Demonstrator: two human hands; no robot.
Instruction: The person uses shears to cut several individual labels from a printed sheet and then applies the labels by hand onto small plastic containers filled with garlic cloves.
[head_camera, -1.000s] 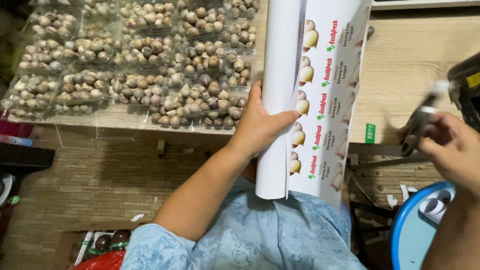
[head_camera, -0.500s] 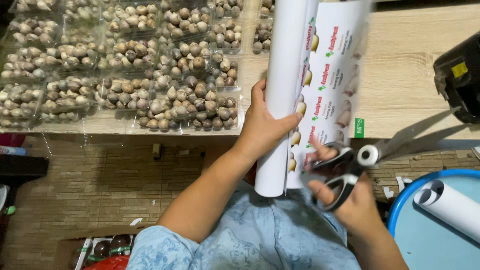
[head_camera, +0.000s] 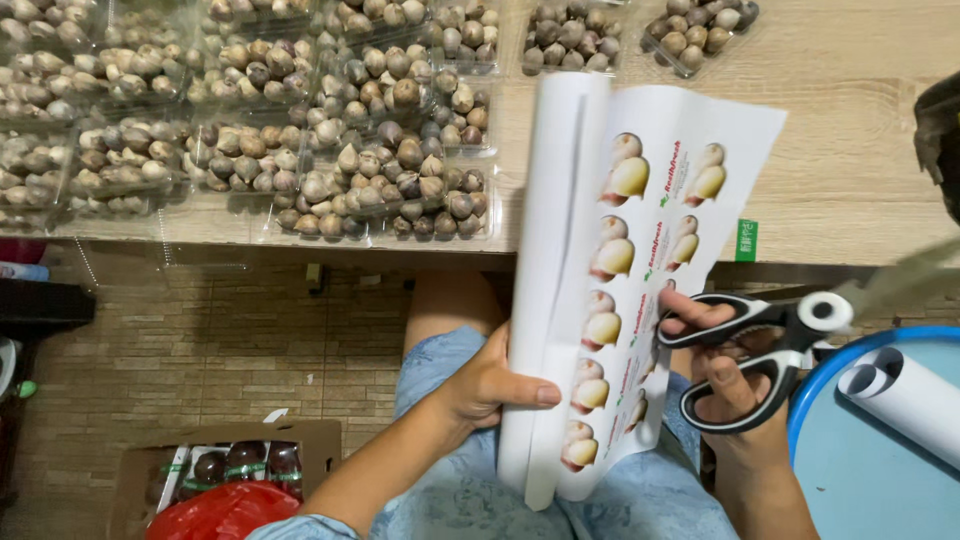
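Your left hand (head_camera: 487, 385) pinched a glossy, half-rolled label sheet (head_camera: 610, 290); your right hand (head_camera: 725, 375), at three o'clock, gripped black-handled steel scissors (head_camera: 775, 345).

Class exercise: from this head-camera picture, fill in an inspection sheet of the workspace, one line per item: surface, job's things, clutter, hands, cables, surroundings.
Surface: wooden table.
Job's things: label sheet roll, partly unrolled; black-handled scissors.
Clutter: clear trays of brown bulbs across the table.
Hands: left hand grips the roll; right hand holds the scissors beside the sheet.
Cables: nothing seen.
Surroundings: blue tub with a white roll; tiled floor; cardboard box.
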